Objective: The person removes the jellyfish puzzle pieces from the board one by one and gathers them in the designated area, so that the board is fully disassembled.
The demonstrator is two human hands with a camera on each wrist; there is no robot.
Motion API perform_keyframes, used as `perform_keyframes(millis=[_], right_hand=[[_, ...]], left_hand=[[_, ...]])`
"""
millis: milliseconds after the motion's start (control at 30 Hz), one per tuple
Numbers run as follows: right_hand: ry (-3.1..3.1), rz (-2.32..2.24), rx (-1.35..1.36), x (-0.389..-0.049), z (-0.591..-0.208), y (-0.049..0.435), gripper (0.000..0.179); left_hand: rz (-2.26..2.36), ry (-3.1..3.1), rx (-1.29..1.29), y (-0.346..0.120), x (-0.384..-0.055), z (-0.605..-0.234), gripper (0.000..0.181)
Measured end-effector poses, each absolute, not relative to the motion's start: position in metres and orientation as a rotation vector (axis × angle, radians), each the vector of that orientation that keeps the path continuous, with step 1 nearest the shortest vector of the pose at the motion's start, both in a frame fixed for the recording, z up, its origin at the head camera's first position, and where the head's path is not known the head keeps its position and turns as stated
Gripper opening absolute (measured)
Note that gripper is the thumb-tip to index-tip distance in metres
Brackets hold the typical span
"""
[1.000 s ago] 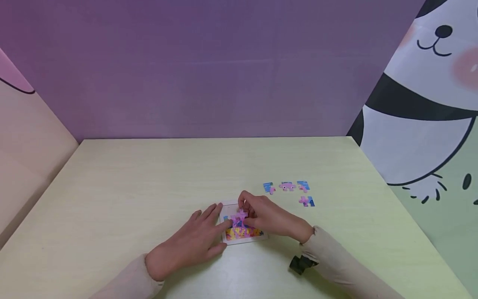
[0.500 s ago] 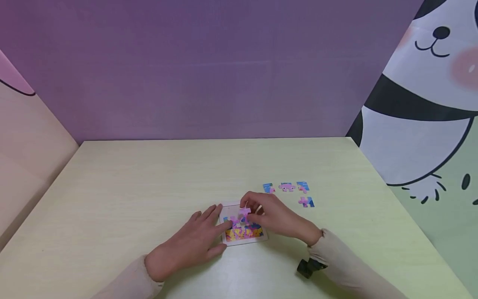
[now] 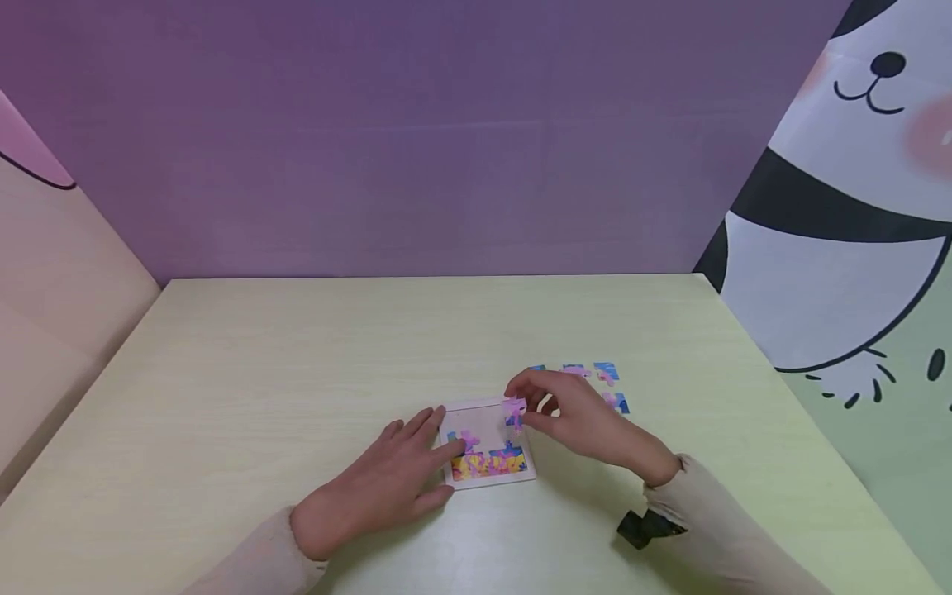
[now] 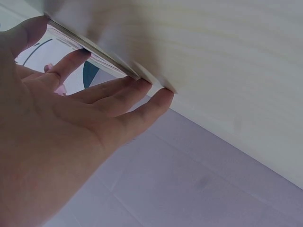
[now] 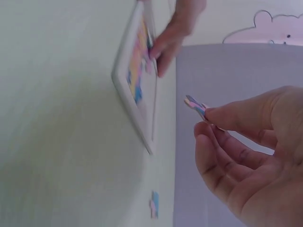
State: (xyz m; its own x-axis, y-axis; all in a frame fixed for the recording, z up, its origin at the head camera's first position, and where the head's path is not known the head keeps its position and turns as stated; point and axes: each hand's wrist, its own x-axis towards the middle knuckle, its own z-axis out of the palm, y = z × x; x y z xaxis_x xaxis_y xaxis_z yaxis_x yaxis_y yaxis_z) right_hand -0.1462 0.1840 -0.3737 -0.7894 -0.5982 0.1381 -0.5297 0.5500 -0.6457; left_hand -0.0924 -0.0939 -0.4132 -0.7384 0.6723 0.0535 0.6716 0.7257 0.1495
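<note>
A white puzzle tray (image 3: 476, 419) lies on the table with a row of yellow and pink pieces (image 3: 487, 466) fitted along its near side. My left hand (image 3: 379, 487) rests at the tray's left edge, fingers spread and fairly straight. Its index finger touches a pink puzzle piece (image 3: 470, 438) inside the tray. Between thumb and fingers, my right hand (image 3: 576, 417) pinches a pink and blue puzzle piece (image 3: 514, 411) over the tray's right side. In the right wrist view that held puzzle piece (image 5: 195, 105) appears edge-on, lifted clear of the tray.
Several loose puzzle pieces (image 3: 606, 372) lie behind and right of the tray, some partly hidden by my right hand. A black device (image 3: 645, 527) is strapped at the right wrist. A purple wall (image 3: 446, 149) borders the table's far edge.
My right hand has lifted the pink and blue puzzle piece from the middle of the tray and carried it to the right, baring the tray's floor there. The left hand stays put.
</note>
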Motion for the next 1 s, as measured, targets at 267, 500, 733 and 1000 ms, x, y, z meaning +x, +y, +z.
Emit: perform_keyframes(millis=[267,500,733,1000], right_hand=[[2.759,-1.081,-0.974,-0.148,-0.370,0.204,0.028],[2.792,-1.093,-0.947,-0.148,-0.370,0.216,0.033],[2.842,-1.064,-0.866,-0.155,-0.369,0.228,0.034],[2.862,-1.058,-0.798,-0.160,-0.372,0.239,0.033]], left_hand=[[0.247,2.925,1.141,-0.093,-0.091,-0.411,0.050],[0.266,2.923,1.136,-0.093,-0.091,-0.413,0.050],[0.277,2.937,1.152,-0.094,-0.092,-0.414,0.049],[0.273,2.937,1.175,-0.095,-0.092,-0.413,0.049]])
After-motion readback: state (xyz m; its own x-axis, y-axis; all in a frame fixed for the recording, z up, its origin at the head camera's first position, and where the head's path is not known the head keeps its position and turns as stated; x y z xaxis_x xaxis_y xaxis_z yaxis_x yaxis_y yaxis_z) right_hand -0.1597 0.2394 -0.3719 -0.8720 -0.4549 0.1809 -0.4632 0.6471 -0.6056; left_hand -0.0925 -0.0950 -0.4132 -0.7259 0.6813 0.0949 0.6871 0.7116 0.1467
